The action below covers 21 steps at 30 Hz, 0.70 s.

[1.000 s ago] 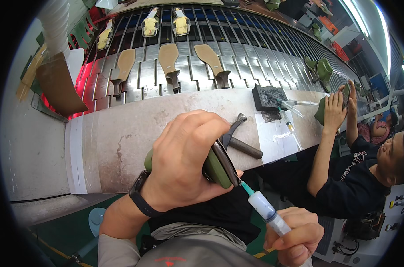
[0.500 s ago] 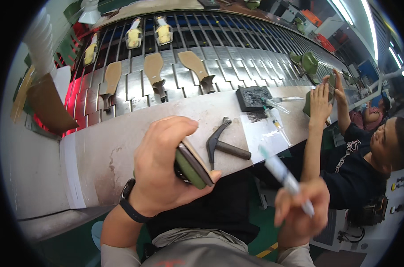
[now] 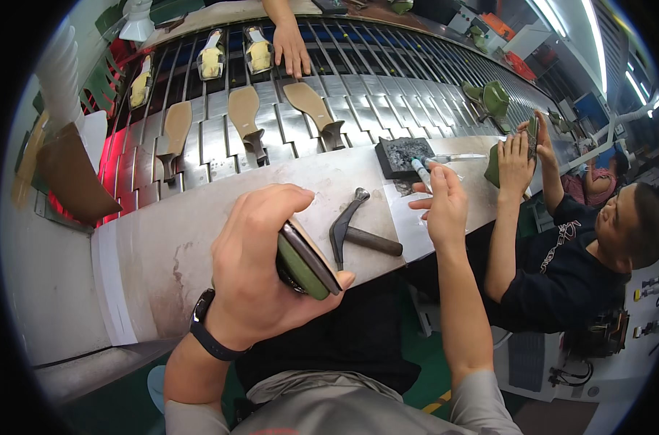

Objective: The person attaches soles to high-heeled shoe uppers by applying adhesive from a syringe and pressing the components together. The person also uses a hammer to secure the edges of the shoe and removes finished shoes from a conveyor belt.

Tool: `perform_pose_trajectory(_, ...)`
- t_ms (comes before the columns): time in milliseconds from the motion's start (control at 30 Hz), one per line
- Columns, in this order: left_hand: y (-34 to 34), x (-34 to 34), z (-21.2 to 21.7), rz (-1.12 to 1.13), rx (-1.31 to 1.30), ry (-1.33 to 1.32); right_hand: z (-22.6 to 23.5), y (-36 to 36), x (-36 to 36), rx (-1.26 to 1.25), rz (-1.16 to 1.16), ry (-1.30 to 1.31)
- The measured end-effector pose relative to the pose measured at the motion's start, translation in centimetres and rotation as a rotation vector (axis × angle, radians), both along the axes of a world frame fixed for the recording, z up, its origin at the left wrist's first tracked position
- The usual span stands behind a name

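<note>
My left hand (image 3: 253, 264) is wrapped around a green shoe (image 3: 304, 272) with a dark-brown and tan edge, its fingers over the top and thumb at the lower end. Much of the shoe is hidden by the palm. My right hand (image 3: 445, 206) reaches over the right part of the bench, fingers loosely bent round a white pen (image 3: 421, 174) with a bluish tip. That tip is at the edge of a black block (image 3: 403, 157) with a speckled grey top. Another clear pen-like tube (image 3: 460, 157) lies beside the block. Between my hands rests a hammer (image 3: 373, 241) with a dark handle.
Beyond the bench (image 3: 162, 246) runs a metal slat conveyor (image 3: 220, 109) with tan heeled soles (image 3: 244, 112) and yellow-filled shoe parts (image 3: 259, 56). Another person's hand (image 3: 291, 51) reaches over it. At right a co-worker (image 3: 583, 246) handles a green piece (image 3: 492, 165).
My right hand has moved forward and up with the pen, from near my body to the black block. A hand has appeared over the conveyor. My left hand keeps its hold on the shoe.
</note>
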<state>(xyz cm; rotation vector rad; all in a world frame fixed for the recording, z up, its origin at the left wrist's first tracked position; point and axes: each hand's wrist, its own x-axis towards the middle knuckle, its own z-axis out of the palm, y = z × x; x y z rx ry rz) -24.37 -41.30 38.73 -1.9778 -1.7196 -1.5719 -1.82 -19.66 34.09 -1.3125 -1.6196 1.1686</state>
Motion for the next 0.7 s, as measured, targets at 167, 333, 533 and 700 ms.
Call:
perform_pose_trajectory(167, 0.1, -0.3, -0.6, -0.033, 0.028, -0.017, 3.1, -6.4, 1.2, 0.835, 0.044, -0.343)
perform_pose_trajectory(333, 0.5, 0.0, -0.5, -0.030, 0.040, -0.027, 5.6, -11.8, -3.8, 0.718, 0.702, 0.236)
perform_pose_trajectory(533, 0.4, -0.6, -0.4, 0.017, 0.043, -0.062, 5.0, -12.0, -5.9, 0.768, 0.695, 0.327)
perform_pose_trajectory(700, 0.2, -0.9, -0.1, -0.001, 0.028, -0.077, 5.8, -12.2, -6.2, 0.868, 0.671, 0.238)
